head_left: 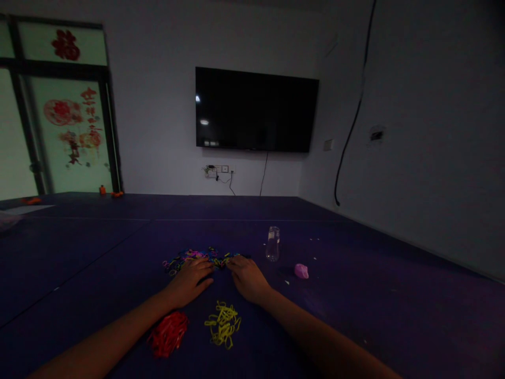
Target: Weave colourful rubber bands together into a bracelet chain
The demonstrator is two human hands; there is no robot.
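Note:
A mixed pile of small coloured elastic bands (189,256) in blue, pink, yellow and black lies ahead of me. My left hand (192,280) rests on its near side, fingers stretched forward and thumb apart. At the pile's right end, my right hand (249,279) reaches in with extended fingers touching the bands; its thumb is hard to see. Closer to me, between my forearms, sit a heap of red bands (169,333) and a looser heap of yellow bands (224,323). Neither hand visibly grips anything.
A clear bottle (272,245) stands upright right of the pile, with a crumpled pink lump (301,271) beyond it. White scraps dot the dark blue surface (355,310). A black cable (350,137) hangs along the right wall; a television (256,110) hangs ahead.

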